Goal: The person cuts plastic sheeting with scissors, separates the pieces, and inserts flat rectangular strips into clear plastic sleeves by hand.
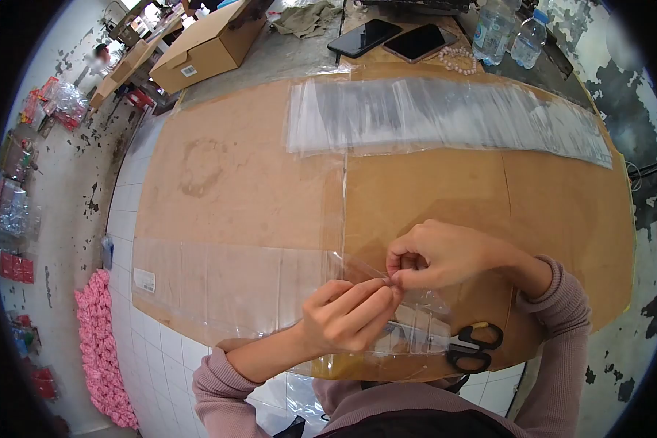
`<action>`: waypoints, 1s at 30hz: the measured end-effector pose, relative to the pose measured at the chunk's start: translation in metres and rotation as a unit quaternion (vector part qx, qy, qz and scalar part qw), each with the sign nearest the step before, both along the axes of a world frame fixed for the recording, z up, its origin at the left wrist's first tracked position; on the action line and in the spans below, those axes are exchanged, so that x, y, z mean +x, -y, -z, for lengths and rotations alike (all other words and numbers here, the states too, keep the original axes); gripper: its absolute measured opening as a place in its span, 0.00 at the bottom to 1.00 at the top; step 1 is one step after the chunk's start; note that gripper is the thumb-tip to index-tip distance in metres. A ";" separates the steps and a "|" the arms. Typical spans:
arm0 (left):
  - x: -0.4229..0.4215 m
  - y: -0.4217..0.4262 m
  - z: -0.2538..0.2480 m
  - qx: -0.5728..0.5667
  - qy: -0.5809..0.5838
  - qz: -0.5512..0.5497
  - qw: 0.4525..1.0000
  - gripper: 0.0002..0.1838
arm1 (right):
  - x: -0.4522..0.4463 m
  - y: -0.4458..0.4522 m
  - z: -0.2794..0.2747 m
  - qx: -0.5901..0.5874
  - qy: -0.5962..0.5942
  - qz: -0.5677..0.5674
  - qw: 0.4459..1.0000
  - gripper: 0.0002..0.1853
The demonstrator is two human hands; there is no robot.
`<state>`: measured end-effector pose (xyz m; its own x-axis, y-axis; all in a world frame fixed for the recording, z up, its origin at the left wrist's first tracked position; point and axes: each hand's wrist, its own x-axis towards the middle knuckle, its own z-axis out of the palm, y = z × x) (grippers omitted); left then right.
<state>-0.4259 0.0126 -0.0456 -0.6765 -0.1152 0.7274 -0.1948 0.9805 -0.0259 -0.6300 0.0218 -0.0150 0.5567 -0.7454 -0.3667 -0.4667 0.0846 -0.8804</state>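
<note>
My left hand is closed in a pinch on clear plastic film low in the head view. Fingertip to fingertip with it, my right hand pinches the same film near its corner. The exact spot between the fingertips is too small to make out. This film stretches left across the cardboard and has a small white label at its far left end. Black-handled scissors lie just right of my left hand, at the front edge, with their blades under or behind the clear plastic.
A cardboard sheet covers the table. Across its back lies a long row of overlapping clear plastic sleeves. Behind are two phones, a bead bracelet, water bottles and a cardboard box. Pink material hangs at left.
</note>
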 end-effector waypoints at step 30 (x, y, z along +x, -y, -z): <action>0.016 -0.013 -0.008 -0.006 0.041 0.003 0.999 0.09 | -0.027 0.016 0.006 -0.065 0.036 0.038 0.997 0.10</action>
